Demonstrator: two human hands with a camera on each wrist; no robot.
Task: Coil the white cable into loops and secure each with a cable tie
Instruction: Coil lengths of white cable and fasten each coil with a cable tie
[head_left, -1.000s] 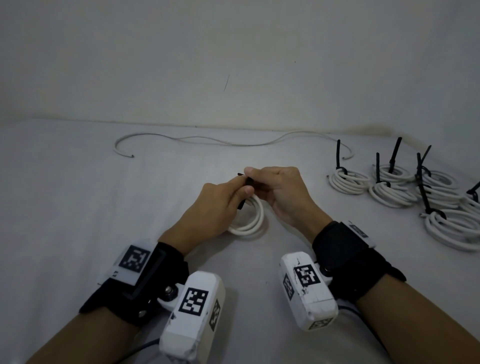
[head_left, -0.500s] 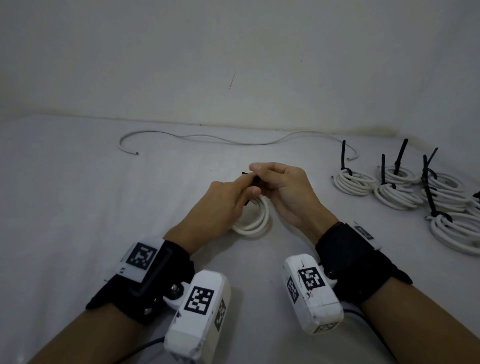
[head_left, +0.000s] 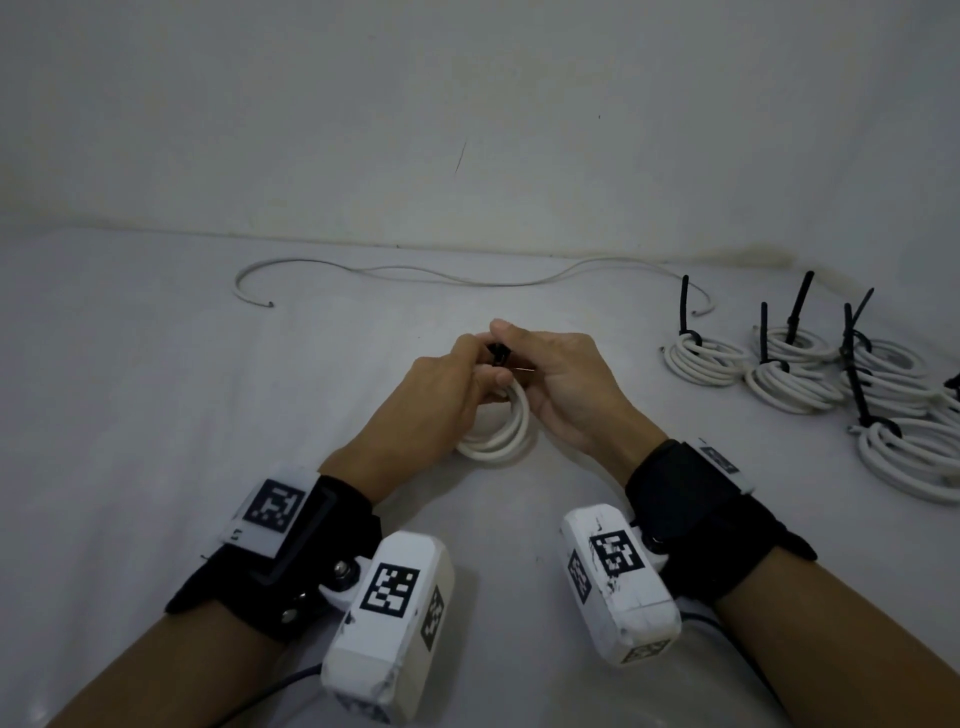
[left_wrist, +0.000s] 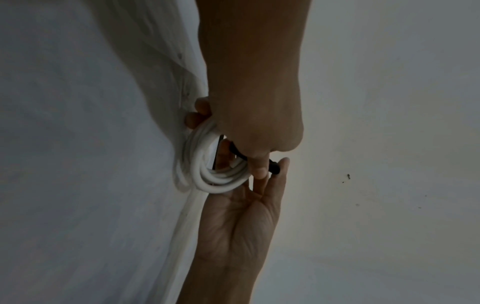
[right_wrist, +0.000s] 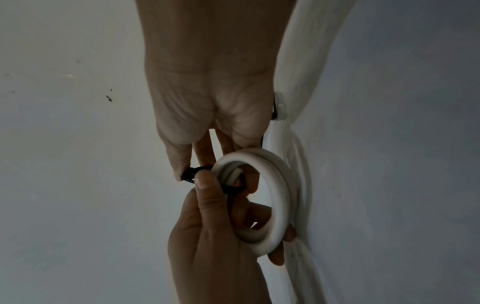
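while both pinch the cable tie (head_left: 500, 355) | left hand (head_left: 436, 402) holds coil (head_left: 501, 431) | right hand (head_left: 569, 387) grips tie

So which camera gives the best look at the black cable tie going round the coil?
Right wrist: the black cable tie visibly loops round the coil. Left wrist shows a short stretch; head shows only a dark bit between fingertips.

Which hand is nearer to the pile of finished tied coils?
Right. The right hand lies between the coil being tied and the finished coils, apart from them; the left hand sits farther away, beyond that coil.
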